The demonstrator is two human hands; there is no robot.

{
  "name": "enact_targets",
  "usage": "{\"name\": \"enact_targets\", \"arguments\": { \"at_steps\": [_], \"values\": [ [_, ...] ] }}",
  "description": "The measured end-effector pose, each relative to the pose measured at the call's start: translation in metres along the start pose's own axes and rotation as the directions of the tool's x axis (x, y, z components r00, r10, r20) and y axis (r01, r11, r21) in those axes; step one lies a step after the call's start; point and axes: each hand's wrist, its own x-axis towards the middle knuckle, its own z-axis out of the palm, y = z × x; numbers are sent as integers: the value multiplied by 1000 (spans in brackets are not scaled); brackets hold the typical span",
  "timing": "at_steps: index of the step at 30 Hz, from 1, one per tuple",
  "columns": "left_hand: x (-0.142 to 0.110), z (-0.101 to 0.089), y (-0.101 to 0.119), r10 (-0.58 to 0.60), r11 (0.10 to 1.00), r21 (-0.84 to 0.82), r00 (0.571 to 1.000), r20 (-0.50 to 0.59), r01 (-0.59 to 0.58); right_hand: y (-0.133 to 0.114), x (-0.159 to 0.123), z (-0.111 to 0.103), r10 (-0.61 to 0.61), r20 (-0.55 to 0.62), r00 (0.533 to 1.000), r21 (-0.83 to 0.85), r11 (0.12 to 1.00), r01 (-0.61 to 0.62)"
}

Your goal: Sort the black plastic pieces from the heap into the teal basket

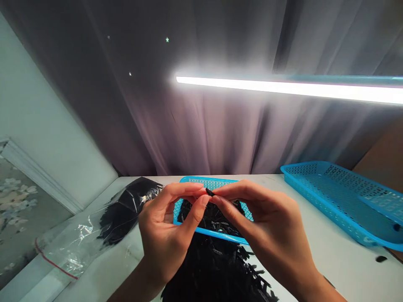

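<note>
Both hands meet above a small blue basket. My left hand (171, 226) is closed in a pinch, its thumb and fingertips at the left end of a small, narrow black piece (209, 192). At the other end, the thumb and index finger of my right hand (273, 222) pinch the same piece. Fingertips cover much of it, so its exact kind cannot be made out. Below, the blue basket (217, 238) holds many similar black pieces (217, 216). A large heap of loose black pieces (214, 272) lies in front of the basket, between my forearms.
To the left lies a clear plastic bag (78, 239) with black pieces bunched inside. A larger blue basket (327, 209) stands at the right on the white table (299, 214). One dark piece (380, 259) rests near it. Behind hang a grey curtain (214, 134) and a lit tube lamp (283, 88).
</note>
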Motion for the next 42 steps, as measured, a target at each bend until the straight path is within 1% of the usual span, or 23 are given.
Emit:
{"name": "enact_targets", "arguments": {
  "at_steps": [3,5,9,12,16,18,21,24,26,29,33,37,42],
  "values": [
    [1,-1,0,18,1000,11,1000,8,-18,-2,-1,2,-93,-30,995,-135,987,88],
    [1,-1,0,17,1000,6,1000,10,-17,-3,-3,3,-170,-47,984,-232,960,155],
    [1,1,0,-47,999,-5,999,0,47,-3,-7,6,-348,-69,935,-403,867,293],
    [1,2,-1,-81,997,-2,997,10,81,-1,-10,8,-420,-79,904,-442,827,346],
    [0,2,-1,-50,996,70,998,25,48,-1,-13,9,-481,-56,875,-462,790,404],
    [-1,1,-2,-32,997,73,999,30,30,-1,-14,10,-510,-38,860,-467,769,436],
    [-2,1,-3,-12,998,58,1000,17,11,-3,-13,11,-510,-47,859,-477,767,429],
    [-2,1,-4,24,996,89,1000,-8,-24,-4,-12,13,-459,-95,883,-487,795,361],
    [-2,0,-4,68,991,117,997,-24,-65,-4,-12,13,-418,-121,900,-482,818,315],
    [-2,0,-5,160,975,164,986,-36,-153,-3,-12,14,-360,-127,924,-468,843,265],
    [-1,0,-5,243,946,226,970,-26,-231,-4,-12,15,-333,-122,935,-453,857,246],
    [-1,1,-5,242,943,243,970,-35,-226,-5,-13,15,-350,-117,929,-448,854,265],
    [-1,0,-6,186,962,211,982,-39,-174,-5,-14,15,-431,-97,897,-436,829,351]
  ]
}}
